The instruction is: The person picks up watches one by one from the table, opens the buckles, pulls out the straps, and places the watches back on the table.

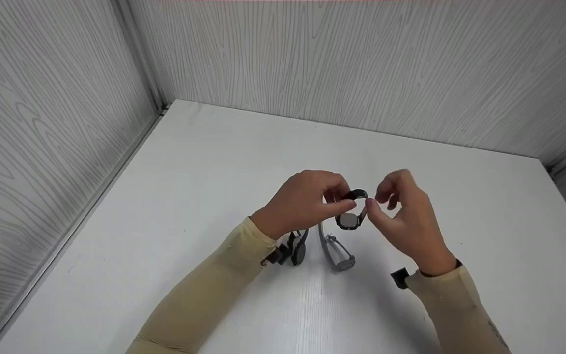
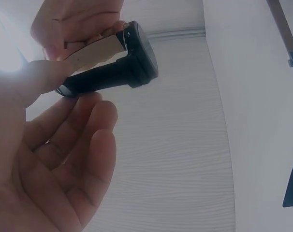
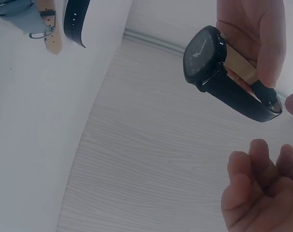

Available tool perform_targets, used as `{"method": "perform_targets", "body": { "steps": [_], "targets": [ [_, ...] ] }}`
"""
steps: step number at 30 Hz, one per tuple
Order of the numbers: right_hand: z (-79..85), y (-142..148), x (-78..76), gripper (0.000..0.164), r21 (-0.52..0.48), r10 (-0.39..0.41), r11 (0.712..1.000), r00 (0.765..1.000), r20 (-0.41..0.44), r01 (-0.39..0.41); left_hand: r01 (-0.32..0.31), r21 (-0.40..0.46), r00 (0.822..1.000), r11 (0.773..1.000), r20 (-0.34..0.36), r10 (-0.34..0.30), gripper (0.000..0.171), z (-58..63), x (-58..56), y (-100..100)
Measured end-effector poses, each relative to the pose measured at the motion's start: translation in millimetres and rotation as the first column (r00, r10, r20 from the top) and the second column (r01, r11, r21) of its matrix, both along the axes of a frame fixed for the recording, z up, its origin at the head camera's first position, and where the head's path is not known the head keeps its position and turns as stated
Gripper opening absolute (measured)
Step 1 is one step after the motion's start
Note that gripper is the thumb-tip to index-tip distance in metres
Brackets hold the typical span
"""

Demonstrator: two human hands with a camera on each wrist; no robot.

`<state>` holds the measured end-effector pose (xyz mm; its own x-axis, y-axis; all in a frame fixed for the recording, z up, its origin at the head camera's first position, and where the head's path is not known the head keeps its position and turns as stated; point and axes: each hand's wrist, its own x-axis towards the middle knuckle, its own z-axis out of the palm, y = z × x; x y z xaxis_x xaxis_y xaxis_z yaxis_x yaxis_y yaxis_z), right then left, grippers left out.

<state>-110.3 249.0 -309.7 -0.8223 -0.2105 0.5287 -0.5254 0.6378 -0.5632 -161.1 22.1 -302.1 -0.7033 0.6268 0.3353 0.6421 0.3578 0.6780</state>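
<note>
A wristwatch with a black squarish case and black strap lined in tan hangs above the table, its strap bent into a loop. My left hand pinches the strap between thumb and fingers. The dial shows in the right wrist view. Close by on the right, my right hand has its thumb tip at the strap's edge, while its fingers are loosely bent and apart from the watch. The left wrist view shows the watch from its side.
Below the hands, a grey watch lies on the white table. Next to it is a dark watch, partly hidden by the left wrist and its camera. Wood-grained panels stand at the back and left.
</note>
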Motion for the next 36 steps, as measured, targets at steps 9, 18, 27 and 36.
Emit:
{"method": "perform_targets", "body": {
  "steps": [9, 18, 27, 36],
  "targets": [
    [-0.7, 1.1, -4.2, 0.021, -0.001, 0.165, 0.986, 0.985, -0.044, -0.165, 0.060, -0.009, 0.997, 0.998, -0.044, -0.061, 0.013, -2.3, -0.7, -0.5],
    [-4.7, 3.9, -5.7, 0.024, 0.007, 0.208, 0.978, 0.978, -0.015, -0.208, 0.073, -0.086, 0.996, 0.994, -0.052, -0.078, 0.019, -3.2, -1.8, -1.2],
    [-4.2, 4.1, -5.0, 0.021, -0.008, 0.180, 0.984, 0.983, 0.047, -0.180, 0.087, -0.053, 0.994, 0.995, -0.055, -0.090, 0.017, -0.4, -1.5, -1.9],
    [-2.8, 2.4, -4.9, 0.017, 0.004, 0.170, 0.985, 0.984, 0.050, -0.170, 0.084, -0.025, 0.995, 0.996, -0.048, -0.085, 0.016, -2.0, -2.4, -3.6]
  ]
}}
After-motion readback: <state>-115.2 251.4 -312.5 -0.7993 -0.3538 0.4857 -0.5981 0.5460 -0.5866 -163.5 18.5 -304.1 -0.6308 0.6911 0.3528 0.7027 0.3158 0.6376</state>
